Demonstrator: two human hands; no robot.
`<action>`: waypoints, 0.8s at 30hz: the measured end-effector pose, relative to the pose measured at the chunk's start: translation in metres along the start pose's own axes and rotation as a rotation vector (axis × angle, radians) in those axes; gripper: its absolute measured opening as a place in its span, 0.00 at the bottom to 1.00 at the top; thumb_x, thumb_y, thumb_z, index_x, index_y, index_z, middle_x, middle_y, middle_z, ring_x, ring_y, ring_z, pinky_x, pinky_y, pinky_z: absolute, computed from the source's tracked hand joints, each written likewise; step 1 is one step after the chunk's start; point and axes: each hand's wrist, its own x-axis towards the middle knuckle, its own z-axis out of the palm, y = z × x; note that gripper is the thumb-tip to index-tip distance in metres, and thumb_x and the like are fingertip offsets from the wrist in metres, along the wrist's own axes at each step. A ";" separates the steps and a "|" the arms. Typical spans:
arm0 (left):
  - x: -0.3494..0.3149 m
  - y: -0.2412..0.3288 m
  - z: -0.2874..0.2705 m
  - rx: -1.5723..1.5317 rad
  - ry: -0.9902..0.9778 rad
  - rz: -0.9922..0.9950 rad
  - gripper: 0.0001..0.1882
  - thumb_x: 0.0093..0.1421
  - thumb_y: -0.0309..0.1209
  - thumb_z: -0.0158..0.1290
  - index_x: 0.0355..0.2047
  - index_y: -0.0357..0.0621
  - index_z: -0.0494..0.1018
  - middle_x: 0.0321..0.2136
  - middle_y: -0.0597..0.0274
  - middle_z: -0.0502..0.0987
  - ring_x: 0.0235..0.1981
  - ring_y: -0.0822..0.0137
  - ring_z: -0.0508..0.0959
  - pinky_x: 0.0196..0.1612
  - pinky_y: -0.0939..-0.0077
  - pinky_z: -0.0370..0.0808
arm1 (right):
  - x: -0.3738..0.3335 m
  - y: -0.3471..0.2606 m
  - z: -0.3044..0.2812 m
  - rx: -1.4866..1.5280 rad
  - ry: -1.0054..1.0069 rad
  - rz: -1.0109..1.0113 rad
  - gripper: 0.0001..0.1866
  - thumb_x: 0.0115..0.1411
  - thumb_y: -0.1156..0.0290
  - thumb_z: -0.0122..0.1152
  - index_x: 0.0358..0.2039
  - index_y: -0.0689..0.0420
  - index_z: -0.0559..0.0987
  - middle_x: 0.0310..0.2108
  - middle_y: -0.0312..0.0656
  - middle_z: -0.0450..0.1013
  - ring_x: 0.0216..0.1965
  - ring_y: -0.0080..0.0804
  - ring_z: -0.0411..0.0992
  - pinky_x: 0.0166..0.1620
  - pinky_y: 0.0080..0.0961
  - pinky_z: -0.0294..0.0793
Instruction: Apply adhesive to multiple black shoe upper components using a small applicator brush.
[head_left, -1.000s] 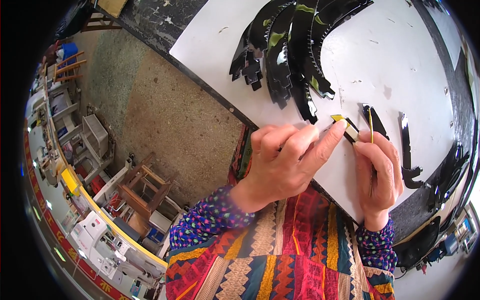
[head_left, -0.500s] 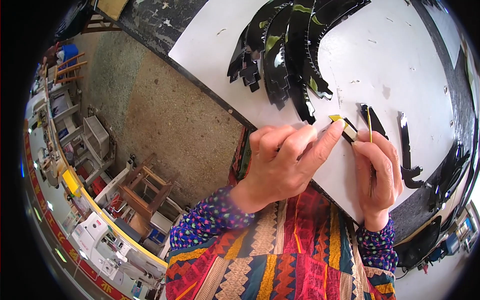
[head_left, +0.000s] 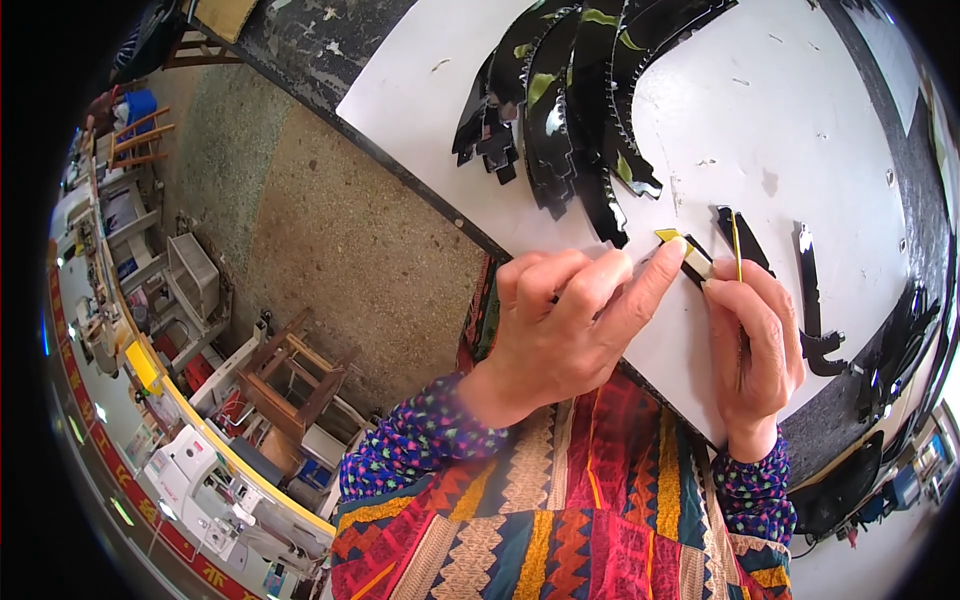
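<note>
On a white sheet lies a short black strip (head_left: 693,277) with a yellow tip (head_left: 667,235) and a pale patch on it. The outstretched index finger of my left hand (head_left: 570,330) presses the strip just beside the yellow tip. Its other fingers are curled in, and what they may hold is hidden. My right hand (head_left: 755,335) grips a thin yellow stick-like tool (head_left: 738,245) that points away from me, its thumb touching the strip's near end. Past that tool lies a black tapered piece (head_left: 750,240). Farther right is a black hooked piece (head_left: 811,290).
Several long, curved, glossy black pieces with notched edges and green patches (head_left: 570,110) lie at the far side of the white sheet (head_left: 780,120). More black pieces (head_left: 900,350) are heaped at the right. Left of the table stand a wooden stool (head_left: 290,375) and a sewing machine (head_left: 185,465).
</note>
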 end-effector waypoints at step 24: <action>0.002 -0.003 -0.002 0.000 -0.041 0.041 0.29 0.50 0.20 0.52 0.53 0.52 0.80 0.38 0.68 0.64 0.42 0.65 0.60 0.47 0.74 0.60 | 0.000 0.000 0.000 0.009 0.000 0.008 0.16 0.48 0.89 0.68 0.40 0.65 0.80 0.38 0.52 0.77 0.35 0.43 0.79 0.37 0.30 0.79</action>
